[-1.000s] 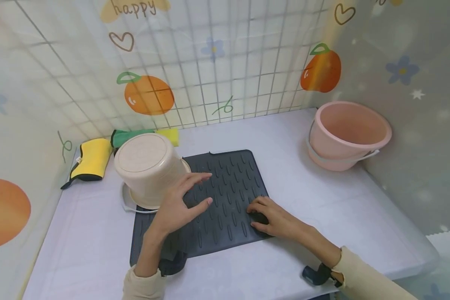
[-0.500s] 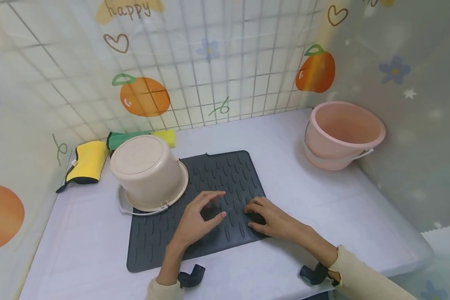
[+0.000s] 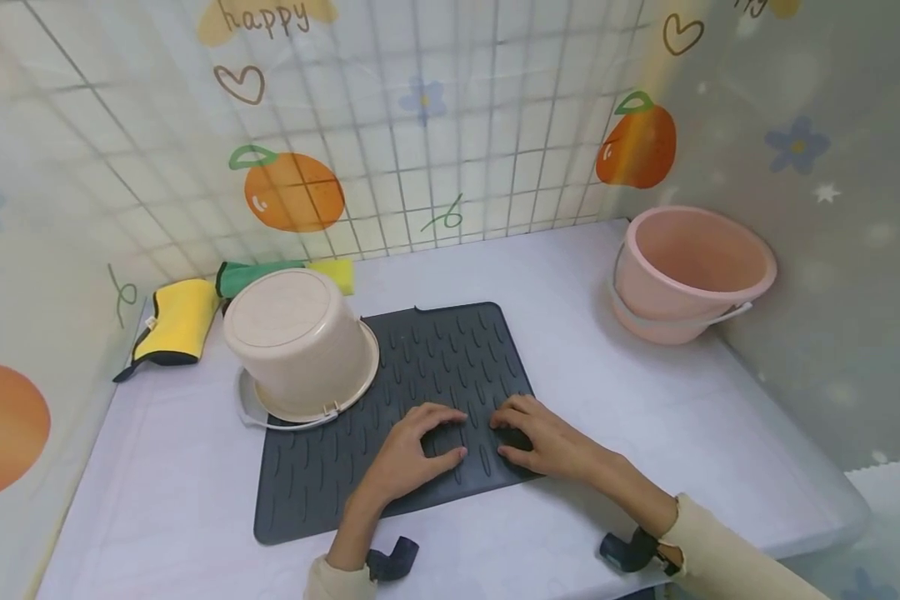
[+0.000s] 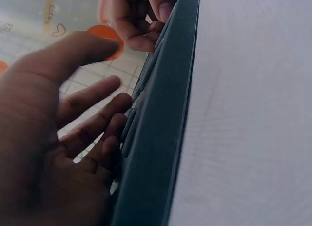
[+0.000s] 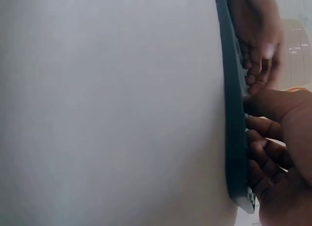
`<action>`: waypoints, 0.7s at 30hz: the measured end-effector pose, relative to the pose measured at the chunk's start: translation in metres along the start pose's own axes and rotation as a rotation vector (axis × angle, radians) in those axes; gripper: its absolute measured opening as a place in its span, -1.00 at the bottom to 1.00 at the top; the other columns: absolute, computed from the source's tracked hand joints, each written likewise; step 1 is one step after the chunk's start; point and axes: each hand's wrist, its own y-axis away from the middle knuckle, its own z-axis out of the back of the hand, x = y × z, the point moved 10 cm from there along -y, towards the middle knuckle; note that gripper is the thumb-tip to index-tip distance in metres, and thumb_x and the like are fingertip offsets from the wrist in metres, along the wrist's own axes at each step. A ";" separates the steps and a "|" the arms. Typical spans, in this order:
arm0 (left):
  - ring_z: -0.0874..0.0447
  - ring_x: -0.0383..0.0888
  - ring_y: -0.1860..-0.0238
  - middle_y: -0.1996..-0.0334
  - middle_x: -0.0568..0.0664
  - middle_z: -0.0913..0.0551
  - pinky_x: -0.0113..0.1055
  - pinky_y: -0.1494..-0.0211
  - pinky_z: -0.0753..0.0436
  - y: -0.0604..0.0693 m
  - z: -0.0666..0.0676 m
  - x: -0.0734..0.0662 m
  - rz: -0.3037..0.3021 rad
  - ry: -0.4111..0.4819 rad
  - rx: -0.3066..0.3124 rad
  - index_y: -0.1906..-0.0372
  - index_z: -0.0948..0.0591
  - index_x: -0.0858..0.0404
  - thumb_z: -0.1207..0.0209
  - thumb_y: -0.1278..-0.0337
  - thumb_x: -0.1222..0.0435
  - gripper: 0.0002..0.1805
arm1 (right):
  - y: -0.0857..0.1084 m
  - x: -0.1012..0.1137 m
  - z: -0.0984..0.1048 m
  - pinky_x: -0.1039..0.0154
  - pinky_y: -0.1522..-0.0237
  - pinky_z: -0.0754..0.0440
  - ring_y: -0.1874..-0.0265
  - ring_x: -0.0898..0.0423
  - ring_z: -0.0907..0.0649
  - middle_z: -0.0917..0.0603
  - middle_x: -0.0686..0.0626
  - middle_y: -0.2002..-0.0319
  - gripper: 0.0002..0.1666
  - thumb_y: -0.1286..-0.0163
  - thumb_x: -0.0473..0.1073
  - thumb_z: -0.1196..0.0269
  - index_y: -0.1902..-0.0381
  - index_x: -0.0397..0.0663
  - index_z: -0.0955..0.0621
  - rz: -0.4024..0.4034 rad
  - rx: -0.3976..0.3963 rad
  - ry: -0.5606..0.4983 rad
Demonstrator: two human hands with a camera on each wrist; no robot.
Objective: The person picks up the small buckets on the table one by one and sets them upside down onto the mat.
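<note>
Your left hand (image 3: 407, 457) is over the dark mat (image 3: 450, 354), thumb and fingers apart; your right hand (image 3: 546, 437) rests on it, likewise parted. The mat lies on the white table (image 3: 570, 333), beside an upturned cream bucket (image 3: 303, 358).

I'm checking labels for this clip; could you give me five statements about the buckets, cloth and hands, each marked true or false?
1. The cream bucket stands bottom up. True.
2. The pink bucket lies on its side. False: it stands upright on the white table.
3. The left hand grips the cream bucket. False: it is at the dark mat, apart from the bucket.
4. The right hand is nearer the pink bucket than the left hand is. True.
5. In the head view, the yellow cloth item lies left of the cream bucket. True.
</note>
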 end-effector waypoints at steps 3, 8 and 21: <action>-0.42 -0.20 -0.19 -0.12 -0.26 -0.55 0.01 -0.23 -0.47 0.002 -0.003 0.001 -0.001 -0.026 0.029 -0.12 -0.69 0.00 -0.45 -0.07 0.07 -0.54 | 0.001 0.004 0.003 0.18 -0.04 -0.55 0.03 0.19 -0.49 -0.52 0.11 0.02 -0.64 -0.34 -0.11 -0.40 -0.05 -0.06 -0.64 0.030 -0.007 0.034; -0.39 -0.20 -0.19 -0.14 -0.24 -0.52 0.00 -0.22 -0.48 0.004 -0.008 0.001 -0.013 -0.058 0.055 -0.05 -0.72 0.00 -0.47 -0.03 0.02 -0.56 | 0.001 0.011 0.027 0.17 -0.01 -0.60 0.04 0.16 -0.58 -0.58 0.07 0.03 -0.65 -0.35 -0.08 -0.39 -0.04 -0.07 -0.66 0.039 -0.058 0.108; -0.40 -0.18 -0.19 -0.13 -0.22 -0.53 -0.01 -0.22 -0.47 0.001 -0.008 -0.003 -0.054 -0.059 0.045 -0.04 -0.72 0.03 -0.52 0.01 0.15 -0.56 | -0.003 -0.006 0.151 0.11 0.19 -0.64 0.22 0.02 -0.64 -0.66 -0.07 0.18 -0.70 -0.21 -0.28 -0.45 0.10 -0.18 -0.67 0.011 -0.363 0.365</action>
